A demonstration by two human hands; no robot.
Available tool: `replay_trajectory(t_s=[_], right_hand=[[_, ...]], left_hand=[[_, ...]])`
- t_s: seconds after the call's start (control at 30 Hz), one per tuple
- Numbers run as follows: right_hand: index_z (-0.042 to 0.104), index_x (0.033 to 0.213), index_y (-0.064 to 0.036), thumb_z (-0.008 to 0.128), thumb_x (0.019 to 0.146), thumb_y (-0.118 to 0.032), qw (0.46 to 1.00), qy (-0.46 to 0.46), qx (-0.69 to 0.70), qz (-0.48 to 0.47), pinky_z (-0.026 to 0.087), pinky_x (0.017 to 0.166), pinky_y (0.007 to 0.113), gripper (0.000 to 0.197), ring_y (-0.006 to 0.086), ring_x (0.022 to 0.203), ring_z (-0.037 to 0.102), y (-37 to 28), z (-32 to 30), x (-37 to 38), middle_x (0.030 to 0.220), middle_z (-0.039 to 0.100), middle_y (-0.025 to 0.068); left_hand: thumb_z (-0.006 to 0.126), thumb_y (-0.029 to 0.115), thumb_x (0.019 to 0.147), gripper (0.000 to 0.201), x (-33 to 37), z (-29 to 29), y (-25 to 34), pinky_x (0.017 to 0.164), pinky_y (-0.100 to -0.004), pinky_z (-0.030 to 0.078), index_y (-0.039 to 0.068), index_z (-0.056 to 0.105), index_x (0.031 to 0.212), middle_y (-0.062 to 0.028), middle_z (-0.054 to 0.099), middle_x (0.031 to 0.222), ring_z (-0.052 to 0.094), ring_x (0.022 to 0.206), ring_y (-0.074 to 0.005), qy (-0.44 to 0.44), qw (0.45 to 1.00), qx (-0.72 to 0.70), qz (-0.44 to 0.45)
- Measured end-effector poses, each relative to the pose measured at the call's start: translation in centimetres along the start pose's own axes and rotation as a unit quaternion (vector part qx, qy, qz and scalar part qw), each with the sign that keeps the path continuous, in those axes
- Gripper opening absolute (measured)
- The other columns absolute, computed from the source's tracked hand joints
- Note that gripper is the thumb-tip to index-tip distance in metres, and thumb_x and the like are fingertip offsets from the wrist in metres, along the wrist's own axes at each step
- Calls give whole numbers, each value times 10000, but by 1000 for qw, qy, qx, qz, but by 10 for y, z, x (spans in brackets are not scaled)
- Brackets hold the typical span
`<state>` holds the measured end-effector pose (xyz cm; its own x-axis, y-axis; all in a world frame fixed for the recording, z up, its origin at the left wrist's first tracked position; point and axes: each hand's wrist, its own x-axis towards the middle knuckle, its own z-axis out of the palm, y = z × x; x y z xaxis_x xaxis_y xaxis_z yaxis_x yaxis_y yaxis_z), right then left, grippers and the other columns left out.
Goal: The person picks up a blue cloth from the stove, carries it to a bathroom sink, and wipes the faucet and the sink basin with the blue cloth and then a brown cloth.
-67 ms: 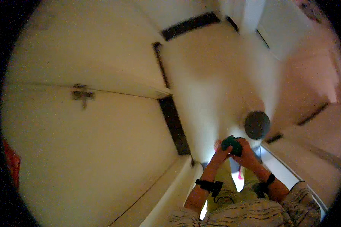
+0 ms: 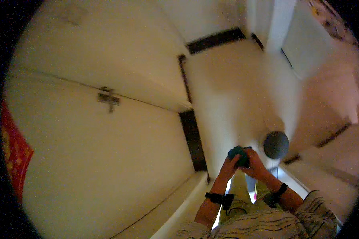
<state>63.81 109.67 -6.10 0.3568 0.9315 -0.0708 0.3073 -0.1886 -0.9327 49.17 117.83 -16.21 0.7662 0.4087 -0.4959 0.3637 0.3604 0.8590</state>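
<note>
Both hands are together in front of my body, low in the picture, wrapped around a small dark green bundle (image 2: 238,153) that looks like crumpled cloth. My left hand (image 2: 229,165) grips it from the left with the thumb on top. My right hand (image 2: 257,166) closes on its right side. The bundle's underside is hidden by my fingers. A dark band with a small device (image 2: 223,199) sits on my left wrist, and another dark band (image 2: 282,189) is on the right.
A round grey object (image 2: 276,145) stands on the floor just beyond my right hand. Along the left runs a pale door or panel with a metal latch (image 2: 109,99). Dark skirting (image 2: 193,139) edges the pale floor (image 2: 227,87). Red patterned cloth (image 2: 18,155) hangs at the far left.
The surroundings have shifted right and down in the picture, and more red cloth shows at the left. My hands have moved slightly left and down with the bundle still held.
</note>
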Motion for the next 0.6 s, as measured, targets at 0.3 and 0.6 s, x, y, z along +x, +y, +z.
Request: replay_trajectory(t_s=[0.3, 0.6], right_hand=[[356, 1329, -61, 615, 827, -183, 967, -43, -53, -244, 286, 1048, 408, 578, 330, 1259, 346, -96, -50, 191, 1353, 384, 167], [233, 1394, -27, 439, 924, -344, 920, -18, -2, -392, 159, 1111, 363, 603, 290, 1361, 180, -274, -79, 510, 1463, 209, 160]], left_hand=[[609, 264, 850, 477, -30, -93, 163, 898, -399, 454, -7, 455, 1211, -127, 524, 1185, 535, 1054, -259, 344, 820, -437, 135], [574, 339, 857, 457, -39, -144, 165, 805, -401, 498, 30, 484, 1181, -122, 551, 1134, 557, 1011, -263, 462, 706, -404, 352]])
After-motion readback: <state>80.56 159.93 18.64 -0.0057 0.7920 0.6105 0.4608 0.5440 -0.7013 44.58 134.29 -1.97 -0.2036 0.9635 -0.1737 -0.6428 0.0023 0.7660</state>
